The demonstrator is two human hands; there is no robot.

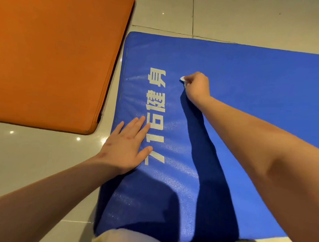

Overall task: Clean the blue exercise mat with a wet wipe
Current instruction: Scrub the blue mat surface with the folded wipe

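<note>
The blue exercise mat (246, 91) lies flat on the tiled floor and fills the middle and right of the view, with white printed characters running along its left end. My right hand (197, 86) reaches out over the mat's middle, fingers curled round a small white wet wipe (182, 78); only a bit of the wipe shows at the fingertips, down on the mat. My left hand (126, 146) lies flat with straight fingers on the mat's left edge, beside the white print.
A thick orange mat (54, 59) lies on the floor to the left, its corner close to the blue mat's left edge. Glossy pale floor tiles (36, 158) surround both mats. A pale piece of clothing (124, 239) shows at the bottom edge.
</note>
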